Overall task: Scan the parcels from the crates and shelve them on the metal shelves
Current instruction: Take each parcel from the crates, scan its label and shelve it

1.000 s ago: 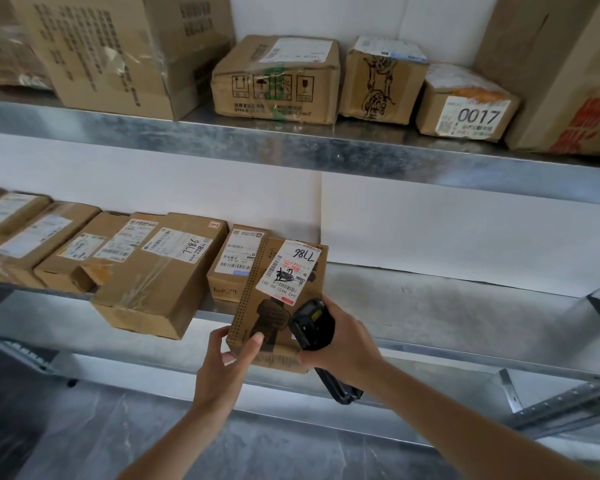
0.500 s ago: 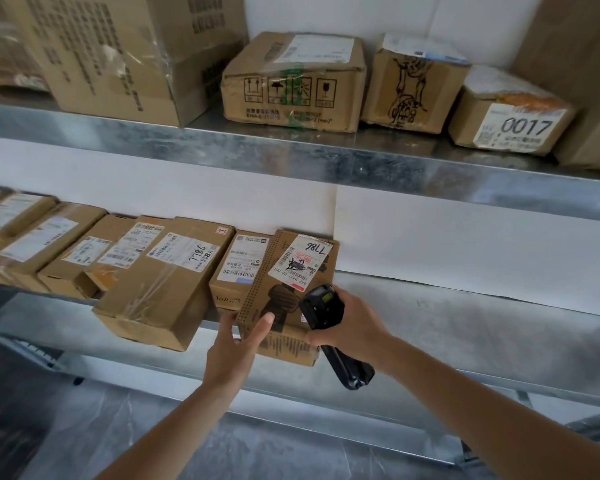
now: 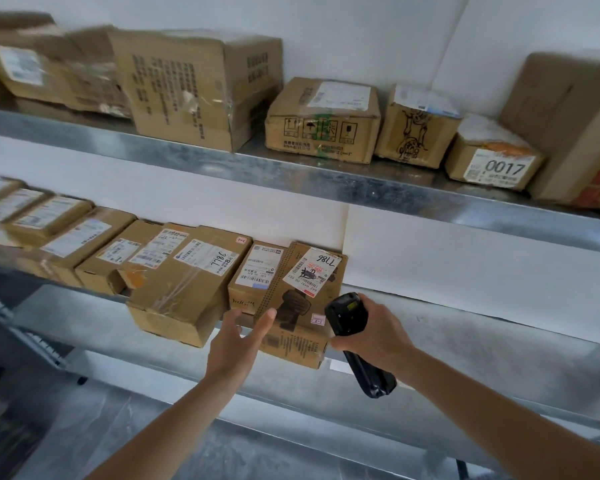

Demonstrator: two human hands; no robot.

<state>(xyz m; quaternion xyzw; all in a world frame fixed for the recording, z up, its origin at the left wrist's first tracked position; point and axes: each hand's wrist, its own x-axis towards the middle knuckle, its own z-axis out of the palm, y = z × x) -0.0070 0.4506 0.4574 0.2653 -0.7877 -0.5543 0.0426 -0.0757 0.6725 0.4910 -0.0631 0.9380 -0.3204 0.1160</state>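
A flat brown parcel [image 3: 302, 306] with a white label marked 786 lies on the middle metal shelf [image 3: 465, 327], its front end hanging over the shelf edge. My left hand [image 3: 238, 344] is spread with straight fingers, the thumb touching the parcel's front left corner. My right hand [image 3: 374, 330] grips a black handheld scanner [image 3: 352, 337] just right of the parcel, its head pointing at the shelf. A small labelled box [image 3: 253, 275] sits directly left of the parcel.
A row of several labelled brown parcels [image 3: 187, 271] fills the middle shelf to the left. The upper shelf [image 3: 326, 178] carries larger cartons, one marked 0017 [image 3: 492, 164]. Bare shelf surface stretches right of the parcel. A lower shelf [image 3: 291, 393] runs beneath.
The parcel has gone further back onto the shelf next to the small box. My left hand's grip has loosened into a spread hand at its corner. The view has tilted upward.
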